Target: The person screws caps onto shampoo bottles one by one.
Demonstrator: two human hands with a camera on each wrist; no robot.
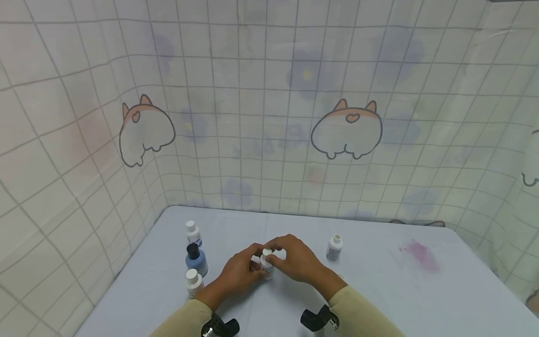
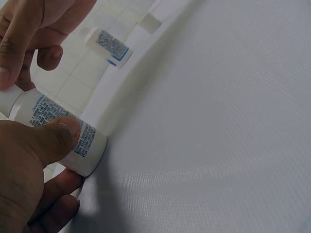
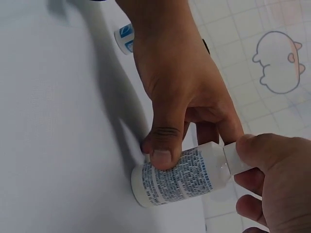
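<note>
A small white bottle point(image 1: 267, 270) with a printed label stands on the table between both hands. My left hand point(image 1: 241, 270) grips its body, the thumb lying across the label point(image 2: 87, 138) in the left wrist view. From the other side my right hand point(image 1: 296, 261) pinches the white cap point(image 3: 233, 159) at the bottle's neck between thumb and fingers. The cap sits on the neck.
To the right stands an uncapped white bottle point(image 1: 334, 249); a loose white cap point(image 2: 149, 23) lies near it. On the left are a white bottle point(image 1: 193, 234), a blue bottle point(image 1: 197, 263) with a black cap and another white bottle point(image 1: 193, 282). A pink stain point(image 1: 421, 255) marks the tabletop.
</note>
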